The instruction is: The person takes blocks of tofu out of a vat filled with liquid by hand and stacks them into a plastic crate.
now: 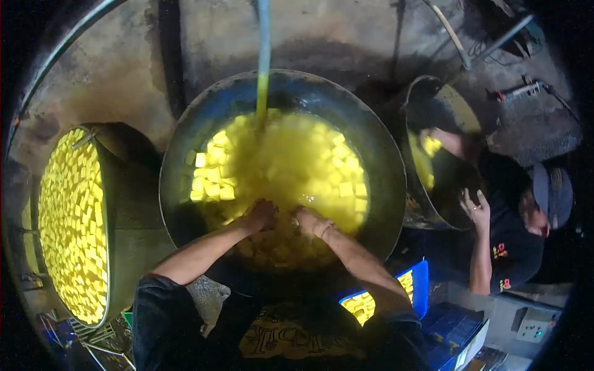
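Note:
A large dark wok (385,179) holds murky yellow liquid and many yellow tofu cubes (213,179). Both of my hands reach into its near half, side by side and a little apart. At the liquid's surface my left hand (265,214) has its fingers curled closed; whatever is in them is hidden. My right hand (309,221) dips its fingers into the cloudy liquid, so their shape does not show. Beyond my hands, a pipe (263,68) comes down from above into the wok. Tofu cubes lie thickest along the left and right sides of the liquid.
To my left stands a big vat (104,241) full of yellow cubes. At right a co-worker (513,235) leans over another wok (445,105), one hand at yellow pieces. A blue crate (421,290) with yellow cubes sits near my right arm. Behind the wok rises a stained wall (334,31).

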`<state>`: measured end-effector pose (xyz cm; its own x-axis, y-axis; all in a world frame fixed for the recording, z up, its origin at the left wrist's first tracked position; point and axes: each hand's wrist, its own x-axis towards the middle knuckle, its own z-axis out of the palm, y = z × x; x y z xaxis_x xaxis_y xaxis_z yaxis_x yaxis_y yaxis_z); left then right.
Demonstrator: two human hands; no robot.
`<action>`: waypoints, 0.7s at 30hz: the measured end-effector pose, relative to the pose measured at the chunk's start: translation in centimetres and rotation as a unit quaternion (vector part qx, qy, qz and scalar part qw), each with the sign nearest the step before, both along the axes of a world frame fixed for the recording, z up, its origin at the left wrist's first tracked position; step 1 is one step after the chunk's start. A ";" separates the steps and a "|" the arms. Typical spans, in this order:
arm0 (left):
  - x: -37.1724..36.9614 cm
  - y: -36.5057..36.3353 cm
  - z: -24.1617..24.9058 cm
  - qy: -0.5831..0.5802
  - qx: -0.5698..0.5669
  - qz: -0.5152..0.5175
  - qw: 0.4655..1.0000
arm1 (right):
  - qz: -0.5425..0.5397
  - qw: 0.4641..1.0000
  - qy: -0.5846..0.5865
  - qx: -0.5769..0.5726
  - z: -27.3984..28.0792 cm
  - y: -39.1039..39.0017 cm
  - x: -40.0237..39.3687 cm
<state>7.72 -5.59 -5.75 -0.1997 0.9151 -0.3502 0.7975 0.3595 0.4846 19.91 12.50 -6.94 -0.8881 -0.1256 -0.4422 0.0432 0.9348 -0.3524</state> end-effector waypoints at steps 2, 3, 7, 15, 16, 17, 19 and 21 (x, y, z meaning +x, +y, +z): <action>-1.0 -0.9 -0.5 -0.061 0.151 0.080 0.983 | 0.054 0.974 -0.221 0.004 4.0 -0.5 -1.4; -1.4 -0.2 1.4 -0.102 0.131 0.140 0.976 | -0.025 0.978 -0.197 -0.058 5.6 -0.1 -1.6; -3.2 4.1 2.7 -0.341 0.050 0.342 0.874 | -0.136 0.959 -0.041 -0.244 5.9 4.9 -4.4; -1.3 8.0 -2.3 0.138 -0.003 0.251 0.958 | -0.300 0.947 0.063 -0.093 9.6 6.5 -21.2; -1.9 8.1 -2.9 0.101 -0.005 0.276 0.956 | -0.308 0.935 0.175 0.025 8.4 5.9 -22.7; -2.8 8.1 -2.8 0.105 -0.007 0.282 0.954 | -0.273 0.932 0.235 0.038 4.0 6.5 -24.1; -4.7 8.0 -2.0 0.009 0.055 0.273 0.960 | -0.245 0.945 0.195 0.097 -1.0 6.1 -26.0; -6.2 7.6 -1.7 -0.034 0.086 0.269 0.959 | -0.235 0.952 0.178 0.083 -1.9 5.7 -26.3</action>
